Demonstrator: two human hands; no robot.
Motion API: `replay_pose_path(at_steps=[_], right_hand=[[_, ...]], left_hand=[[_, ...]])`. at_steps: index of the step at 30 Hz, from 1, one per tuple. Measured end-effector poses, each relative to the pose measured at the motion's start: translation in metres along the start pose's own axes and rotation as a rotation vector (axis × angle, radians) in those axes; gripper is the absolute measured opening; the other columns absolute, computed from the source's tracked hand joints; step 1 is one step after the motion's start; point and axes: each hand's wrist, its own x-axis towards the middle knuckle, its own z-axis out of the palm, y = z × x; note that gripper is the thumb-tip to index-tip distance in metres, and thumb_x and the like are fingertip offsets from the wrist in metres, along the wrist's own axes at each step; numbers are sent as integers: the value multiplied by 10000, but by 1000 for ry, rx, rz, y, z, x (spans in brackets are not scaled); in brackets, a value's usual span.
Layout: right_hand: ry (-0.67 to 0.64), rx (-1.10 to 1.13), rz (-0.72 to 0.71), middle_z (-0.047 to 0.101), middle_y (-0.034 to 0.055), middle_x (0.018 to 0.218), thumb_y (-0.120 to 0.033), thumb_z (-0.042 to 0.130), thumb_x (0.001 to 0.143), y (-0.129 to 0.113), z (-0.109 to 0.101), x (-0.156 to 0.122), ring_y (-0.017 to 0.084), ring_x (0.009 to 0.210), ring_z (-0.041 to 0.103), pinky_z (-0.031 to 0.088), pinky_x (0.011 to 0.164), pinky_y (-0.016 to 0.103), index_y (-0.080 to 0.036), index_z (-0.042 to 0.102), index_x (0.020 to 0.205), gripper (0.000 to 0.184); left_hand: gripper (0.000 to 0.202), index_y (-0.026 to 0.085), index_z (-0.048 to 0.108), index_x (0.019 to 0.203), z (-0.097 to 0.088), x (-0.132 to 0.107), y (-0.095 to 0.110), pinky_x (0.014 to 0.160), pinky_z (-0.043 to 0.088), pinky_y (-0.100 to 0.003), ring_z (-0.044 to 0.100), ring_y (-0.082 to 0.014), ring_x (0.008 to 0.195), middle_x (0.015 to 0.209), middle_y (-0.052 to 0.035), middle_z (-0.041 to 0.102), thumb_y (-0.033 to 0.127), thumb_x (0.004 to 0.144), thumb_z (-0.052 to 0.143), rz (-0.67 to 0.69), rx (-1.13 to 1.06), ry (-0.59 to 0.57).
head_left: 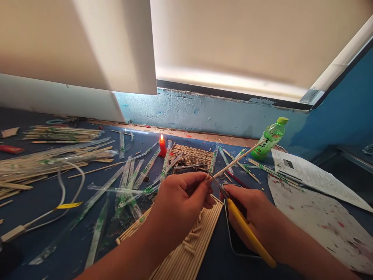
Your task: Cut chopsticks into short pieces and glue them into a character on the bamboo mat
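Observation:
My left hand (180, 202) is closed in a pinch on the near end of a wooden chopstick (236, 160), which slants up to the right. In my right hand (247, 210) is a pair of pliers (247, 233) with a long yellow handle; its narrow metal jaws lie across the chopstick by my left fingertips. Whether the jaws bite into the wood, I cannot tell. Below my hands lies a flat panel of chopsticks (201, 237) side by side, with several short cut pieces (189, 248) on top. A dark-edged flat device (236, 245) lies partly under my right hand.
A lit red candle (162, 148) stands behind my left hand, near another stick panel (194, 154). Torn clear wrappers (99, 194) and loose chopsticks (61, 133) cover the left. A green bottle (269, 140) and papers (317, 217) are at right; a white cable (61, 182) loops at left.

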Motion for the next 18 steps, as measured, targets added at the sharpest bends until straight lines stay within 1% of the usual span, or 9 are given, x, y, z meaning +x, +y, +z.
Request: replay_pose_path(at_steps=[2, 3, 5, 7, 9, 11, 14, 15, 18], right_hand=[[14, 22, -9, 545, -34, 728, -181, 598, 881, -1, -1, 2, 126, 618, 419, 348, 540, 256, -216, 550, 866, 61], [4, 54, -11, 555, -28, 762, -221, 623, 887, -2, -3, 2, 129, 632, 441, 369, 552, 254, -217, 568, 941, 77], [-50, 146, -18, 590, -7, 869, -329, 641, 912, -2, -8, 4, 140, 694, 504, 433, 619, 257, -223, 558, 1119, 247], [-108, 221, -27, 611, 14, 955, -427, 575, 962, 0, -15, 6, 157, 776, 552, 476, 708, 275, -234, 521, 1230, 335], [-113, 222, -16, 627, 25, 976, -472, 483, 1003, 8, -24, 9, 170, 818, 575, 489, 746, 290, -242, 508, 1277, 358], [-54, 128, 38, 650, 33, 964, -491, 495, 989, 22, -33, 15, 183, 809, 596, 493, 728, 297, -238, 509, 1305, 405], [143, -156, 168, 698, 76, 987, -505, 651, 866, 53, -47, 25, 226, 798, 647, 496, 675, 316, -198, 563, 1272, 517], [190, -264, 220, 711, 102, 1013, -496, 671, 838, 65, -52, 29, 253, 827, 664, 501, 674, 327, -181, 579, 1281, 552], [224, -448, 412, 742, 138, 1079, -385, 665, 819, 98, -60, 36, 292, 915, 701, 523, 721, 338, -159, 616, 1305, 538]], left_hand=[[175, 163, 721, 782, -1, 2, 2, 622, 577, -239, 682, -160, 641, 676, -30, 705, 268, 909, 662, -22, -95, -18], [163, 158, 719, 781, -2, 4, 2, 620, 577, -231, 676, -147, 627, 687, -28, 704, 256, 903, 673, -41, -161, -40], [149, 145, 719, 787, -3, 7, 0, 615, 574, -217, 657, -120, 599, 708, -26, 702, 245, 894, 693, -94, -301, -93], [150, 135, 715, 805, -4, 10, -3, 597, 566, -204, 641, -102, 578, 710, -23, 692, 259, 889, 712, -151, -415, -125], [168, 129, 703, 812, -5, 11, -7, 588, 557, -193, 628, -89, 569, 706, -19, 676, 278, 886, 724, -181, -485, -115], [185, 127, 691, 801, -6, 12, -9, 581, 551, -183, 619, -82, 563, 694, -15, 661, 288, 886, 726, -188, -504, -89], [174, 122, 684, 806, -5, 13, -11, 533, 543, -178, 610, -82, 543, 700, -17, 654, 273, 882, 723, -199, -508, -54], [163, 120, 684, 813, -5, 13, -11, 511, 540, -181, 608, -84, 537, 707, -19, 657, 264, 879, 722, -203, -515, -48], [153, 111, 688, 842, -2, 14, -12, 469, 540, -191, 601, -94, 534, 715, -27, 662, 257, 880, 710, -220, -525, -62]])
